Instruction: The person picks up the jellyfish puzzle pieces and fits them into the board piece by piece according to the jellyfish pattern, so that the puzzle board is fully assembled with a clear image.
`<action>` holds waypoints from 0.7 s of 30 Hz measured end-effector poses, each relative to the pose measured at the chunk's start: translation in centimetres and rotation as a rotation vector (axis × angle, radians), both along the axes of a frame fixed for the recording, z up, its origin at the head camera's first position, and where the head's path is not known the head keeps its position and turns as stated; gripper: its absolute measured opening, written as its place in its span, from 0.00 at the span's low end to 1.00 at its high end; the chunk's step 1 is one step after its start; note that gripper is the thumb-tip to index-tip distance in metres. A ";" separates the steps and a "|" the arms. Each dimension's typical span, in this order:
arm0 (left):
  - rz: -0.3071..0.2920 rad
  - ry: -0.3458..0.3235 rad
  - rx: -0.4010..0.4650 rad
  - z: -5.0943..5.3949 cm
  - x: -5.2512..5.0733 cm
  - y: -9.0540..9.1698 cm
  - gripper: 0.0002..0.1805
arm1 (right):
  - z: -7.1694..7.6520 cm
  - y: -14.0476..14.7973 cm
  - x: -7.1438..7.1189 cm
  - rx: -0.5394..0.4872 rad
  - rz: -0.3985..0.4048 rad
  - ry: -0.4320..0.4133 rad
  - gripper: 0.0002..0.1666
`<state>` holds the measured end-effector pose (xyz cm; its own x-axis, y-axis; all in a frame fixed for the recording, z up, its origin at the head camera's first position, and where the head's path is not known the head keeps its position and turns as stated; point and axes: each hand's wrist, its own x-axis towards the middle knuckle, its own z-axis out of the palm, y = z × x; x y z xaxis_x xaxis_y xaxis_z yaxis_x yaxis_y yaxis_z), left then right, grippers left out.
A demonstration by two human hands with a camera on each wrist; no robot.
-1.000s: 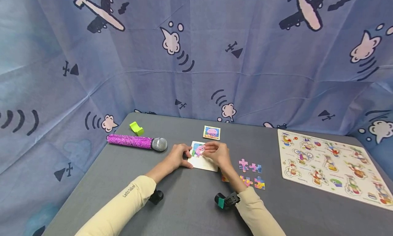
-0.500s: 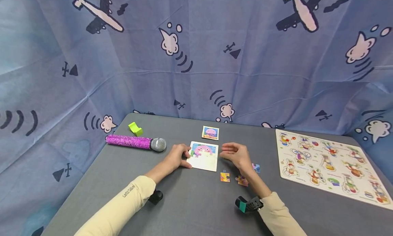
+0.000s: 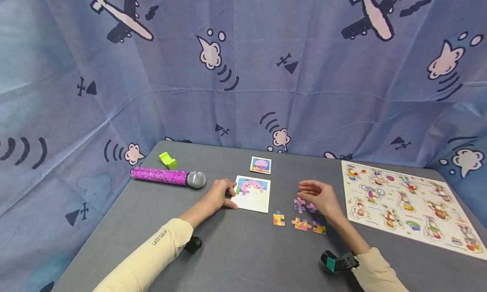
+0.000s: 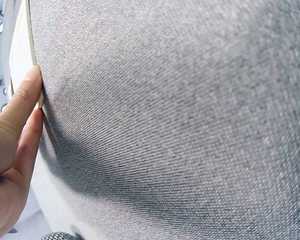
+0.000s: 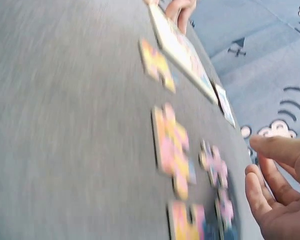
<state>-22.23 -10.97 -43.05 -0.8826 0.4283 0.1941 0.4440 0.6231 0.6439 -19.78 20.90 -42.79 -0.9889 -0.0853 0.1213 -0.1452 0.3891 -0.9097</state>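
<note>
In the head view my left hand (image 3: 219, 194) holds the left side of a white puzzle board (image 3: 255, 202), thumb at its near left corner. Pink-and-blue picture pieces fill the board's far half; its near half is bare and pale. My right hand (image 3: 321, 199) hovers over loose jigsaw pieces right of the board, with nothing between its fingers. A pink piece (image 3: 299, 204) lies under its fingertips, and another is partly hidden by the hand. Closer to me lie a yellow piece (image 3: 278, 219), an orange-yellow piece (image 3: 301, 224) and a yellow-blue piece (image 3: 319, 227).
Behind the board lies a small pink jellyfish picture card (image 3: 261, 165). A purple glittery microphone (image 3: 163, 176) and a lime-green block (image 3: 168, 160) are at the left. A large illustrated board (image 3: 409, 203) covers the right side of the grey table (image 3: 228, 249). A blue printed cloth (image 3: 243, 72) hangs behind.
My right hand has left the puzzle board and moved right, over the loose pieces, uncovering the pink picture. My left hand stays at the board's left side.
</note>
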 end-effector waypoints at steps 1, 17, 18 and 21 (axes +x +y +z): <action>0.002 0.002 -0.001 0.0 0.0 0.0 0.17 | 0.0 0.5 0.0 0.028 0.012 0.008 0.21; -0.007 0.025 -0.002 -0.1 0.0 0.0 0.17 | -0.8 3.7 0.2 0.391 0.235 0.039 0.23; -0.007 0.030 -0.007 -0.1 0.1 0.0 0.17 | -0.9 3.7 0.1 0.397 0.231 0.047 0.22; -0.009 0.035 -0.008 -0.1 0.1 -0.1 0.18 | -1.2 3.6 0.0 0.401 0.217 0.066 0.20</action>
